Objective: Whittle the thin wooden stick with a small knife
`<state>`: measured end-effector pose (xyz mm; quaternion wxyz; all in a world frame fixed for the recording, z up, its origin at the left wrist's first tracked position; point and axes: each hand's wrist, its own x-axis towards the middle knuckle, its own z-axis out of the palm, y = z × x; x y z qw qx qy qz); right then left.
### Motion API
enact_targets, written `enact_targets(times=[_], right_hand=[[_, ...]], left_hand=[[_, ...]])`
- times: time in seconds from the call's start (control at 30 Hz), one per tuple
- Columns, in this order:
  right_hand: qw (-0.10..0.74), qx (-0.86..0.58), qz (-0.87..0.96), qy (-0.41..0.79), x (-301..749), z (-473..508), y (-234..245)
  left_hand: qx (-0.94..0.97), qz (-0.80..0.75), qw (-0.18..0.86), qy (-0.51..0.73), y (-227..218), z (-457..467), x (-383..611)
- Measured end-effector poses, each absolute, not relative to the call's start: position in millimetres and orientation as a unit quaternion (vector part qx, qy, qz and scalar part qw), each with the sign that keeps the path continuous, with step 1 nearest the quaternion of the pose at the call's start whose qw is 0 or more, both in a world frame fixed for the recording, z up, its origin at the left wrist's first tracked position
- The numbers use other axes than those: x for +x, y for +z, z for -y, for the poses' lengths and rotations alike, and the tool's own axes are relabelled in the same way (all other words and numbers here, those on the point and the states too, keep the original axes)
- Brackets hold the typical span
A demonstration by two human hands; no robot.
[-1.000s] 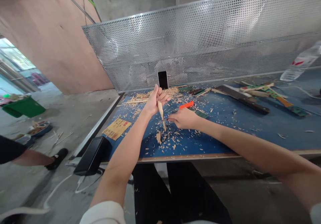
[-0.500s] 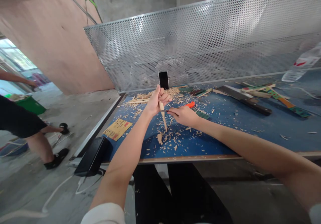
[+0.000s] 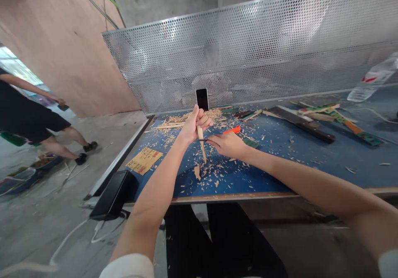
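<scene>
My left hand (image 3: 196, 123) is closed around the upper end of a pale, tapered wooden stick (image 3: 202, 145), which points down toward the tabletop. My right hand (image 3: 226, 144) grips a utility knife with an orange handle (image 3: 232, 130). Its dark blade (image 3: 203, 140) lies across the stick, just below my left fist. Part of the handle is hidden inside my right hand. Beneath the stick, wood shavings (image 3: 197, 171) are scattered over the blue tabletop (image 3: 264, 178).
A phone (image 3: 202, 99) stands against the perforated metal panel (image 3: 248, 62). Yellow sandpaper (image 3: 144, 160) lies left, near a black box (image 3: 112, 195) at the edge. Rightward are a large cleaver-like knife (image 3: 304, 124), wood strips and a plastic bottle (image 3: 371, 81). Another person (image 3: 27, 108) walks at far left.
At far left the other person has stepped rightward into fuller view, a small dark object now showing at their hand. The knife blade has shifted slightly against the stick; both my hands keep their grips.
</scene>
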<state>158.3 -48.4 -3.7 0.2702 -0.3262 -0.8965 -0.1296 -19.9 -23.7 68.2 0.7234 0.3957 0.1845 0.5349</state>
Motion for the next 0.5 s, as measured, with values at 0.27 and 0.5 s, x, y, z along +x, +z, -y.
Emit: enact_targets(times=[0.27, 0.5], right_hand=[[0.199, -0.307, 0.926, -0.088, 158.1, 57.6, -0.7], [0.285, -0.337, 0.890, -0.112, 161.1, 51.0, 2.7]], left_hand=[[0.381, -0.180, 0.724, 0.545, 65.2, 23.1, -22.0], [0.413, -0.186, 0.728, 0.515, 71.2, 27.7, -14.3]])
